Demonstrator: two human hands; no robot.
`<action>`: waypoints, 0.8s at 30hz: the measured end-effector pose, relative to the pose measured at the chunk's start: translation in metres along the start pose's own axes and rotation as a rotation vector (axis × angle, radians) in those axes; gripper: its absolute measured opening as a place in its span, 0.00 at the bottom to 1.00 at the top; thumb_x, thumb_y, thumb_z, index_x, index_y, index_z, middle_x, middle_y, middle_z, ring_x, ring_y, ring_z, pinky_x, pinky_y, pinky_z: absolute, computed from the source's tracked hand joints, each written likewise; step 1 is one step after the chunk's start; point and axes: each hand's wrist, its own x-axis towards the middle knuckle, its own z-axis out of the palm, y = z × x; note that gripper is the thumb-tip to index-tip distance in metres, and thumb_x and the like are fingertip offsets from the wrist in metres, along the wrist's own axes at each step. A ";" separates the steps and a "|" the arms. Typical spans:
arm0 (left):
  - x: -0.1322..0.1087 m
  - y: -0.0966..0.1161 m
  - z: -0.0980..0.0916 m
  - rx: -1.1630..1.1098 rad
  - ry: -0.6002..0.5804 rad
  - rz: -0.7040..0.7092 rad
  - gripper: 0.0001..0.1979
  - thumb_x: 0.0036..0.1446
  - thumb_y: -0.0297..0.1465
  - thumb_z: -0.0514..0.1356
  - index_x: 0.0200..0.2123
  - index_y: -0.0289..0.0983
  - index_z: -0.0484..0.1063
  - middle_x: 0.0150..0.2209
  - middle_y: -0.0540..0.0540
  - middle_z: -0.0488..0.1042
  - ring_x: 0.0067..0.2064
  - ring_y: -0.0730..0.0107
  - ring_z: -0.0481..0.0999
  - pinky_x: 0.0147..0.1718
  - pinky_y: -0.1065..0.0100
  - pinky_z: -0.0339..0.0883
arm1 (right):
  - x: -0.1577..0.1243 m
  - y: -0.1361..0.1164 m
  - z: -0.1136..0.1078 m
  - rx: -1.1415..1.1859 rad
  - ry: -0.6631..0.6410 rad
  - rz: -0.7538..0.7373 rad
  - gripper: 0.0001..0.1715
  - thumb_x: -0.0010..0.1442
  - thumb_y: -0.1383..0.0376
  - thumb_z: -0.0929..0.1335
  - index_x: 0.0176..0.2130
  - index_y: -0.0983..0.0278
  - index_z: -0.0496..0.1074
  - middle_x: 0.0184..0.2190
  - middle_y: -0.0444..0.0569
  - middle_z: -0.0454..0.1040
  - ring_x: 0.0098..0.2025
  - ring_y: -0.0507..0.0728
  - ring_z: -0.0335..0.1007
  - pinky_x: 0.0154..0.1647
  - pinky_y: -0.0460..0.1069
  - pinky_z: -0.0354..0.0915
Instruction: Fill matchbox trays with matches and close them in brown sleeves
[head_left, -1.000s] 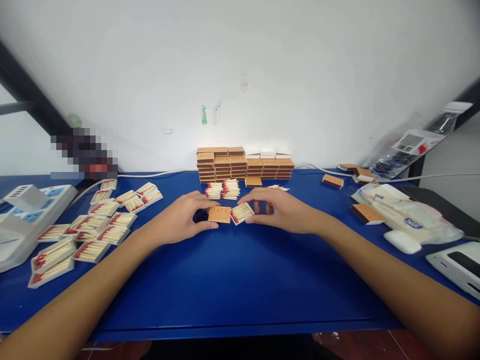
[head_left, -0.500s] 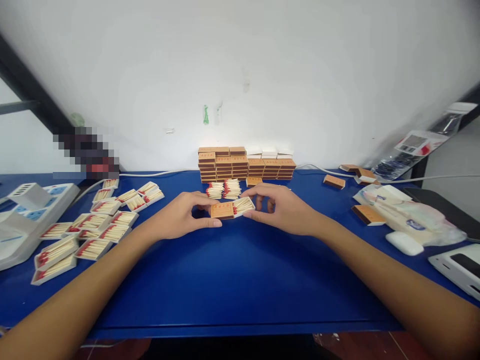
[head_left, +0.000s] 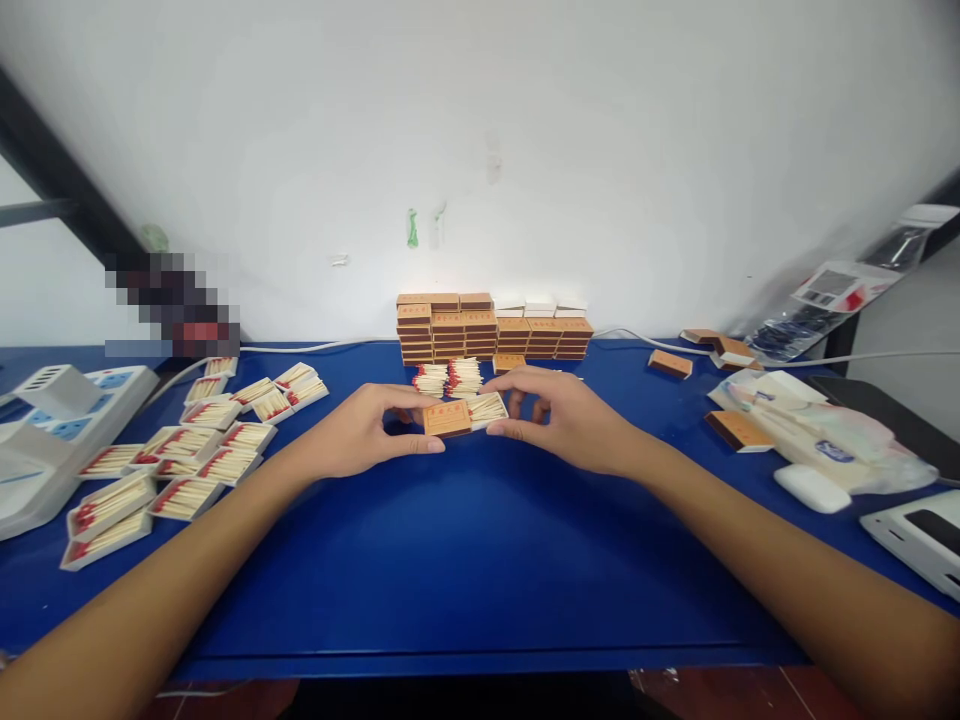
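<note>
Blue tabletop (head_left: pixel 480 560), white wall (head_left: pixel 615 170) on far side: L hand (head_left: pixel 367 432) grips orange sleeve (head_left: pixel 448 419) at ctr, just near of match piles (head_left: pixel 464 379), R hand (head_left: pixel 568 418) pinches filled match tray (head_left: pixel 482 427), seemingly part-in from right, so boxing-up's prob midway & next push likely needs tray kept square.

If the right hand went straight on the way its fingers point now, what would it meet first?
Beyond the match tray that the right hand holds, probably the matchbox sleeve in the left hand, which adjoins the tray. The loose matches look farther back, though depth is unclear.
</note>
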 end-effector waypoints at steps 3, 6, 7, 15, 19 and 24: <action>-0.001 0.001 -0.001 -0.009 0.021 -0.012 0.23 0.60 0.45 0.70 0.55 0.42 0.81 0.48 0.45 0.83 0.46 0.60 0.80 0.45 0.65 0.75 | 0.000 0.001 0.002 0.033 0.009 0.043 0.22 0.63 0.53 0.75 0.54 0.58 0.78 0.35 0.46 0.77 0.35 0.56 0.72 0.33 0.50 0.68; -0.001 0.002 -0.003 -0.022 0.033 -0.001 0.24 0.60 0.44 0.70 0.57 0.43 0.80 0.51 0.45 0.83 0.48 0.59 0.81 0.46 0.64 0.75 | -0.001 0.000 0.005 0.053 0.030 0.072 0.23 0.62 0.52 0.75 0.53 0.59 0.78 0.37 0.48 0.78 0.35 0.56 0.73 0.32 0.50 0.70; -0.001 0.001 -0.003 -0.022 0.038 0.006 0.24 0.61 0.44 0.70 0.58 0.43 0.80 0.51 0.45 0.83 0.48 0.59 0.81 0.46 0.64 0.75 | -0.001 -0.001 0.006 0.058 0.039 0.076 0.24 0.62 0.52 0.75 0.54 0.59 0.78 0.39 0.49 0.78 0.36 0.56 0.73 0.33 0.50 0.71; -0.001 0.002 0.001 0.025 -0.005 0.022 0.24 0.63 0.46 0.68 0.58 0.43 0.79 0.52 0.45 0.82 0.49 0.59 0.80 0.45 0.65 0.73 | -0.002 -0.007 0.000 0.036 0.014 -0.079 0.09 0.70 0.58 0.69 0.46 0.58 0.78 0.49 0.53 0.74 0.48 0.59 0.73 0.44 0.53 0.75; -0.001 0.004 0.005 0.051 -0.053 0.063 0.22 0.64 0.45 0.67 0.58 0.46 0.79 0.51 0.46 0.83 0.48 0.60 0.80 0.47 0.65 0.71 | -0.004 0.002 0.003 -0.018 -0.118 -0.044 0.07 0.70 0.60 0.70 0.45 0.59 0.77 0.47 0.51 0.72 0.47 0.58 0.71 0.44 0.53 0.72; -0.001 0.002 0.008 0.116 -0.092 0.063 0.20 0.64 0.47 0.67 0.55 0.45 0.81 0.48 0.46 0.83 0.49 0.58 0.79 0.50 0.61 0.69 | -0.005 0.008 0.010 -0.091 -0.186 -0.063 0.08 0.72 0.60 0.67 0.43 0.60 0.74 0.45 0.51 0.72 0.45 0.58 0.69 0.46 0.54 0.68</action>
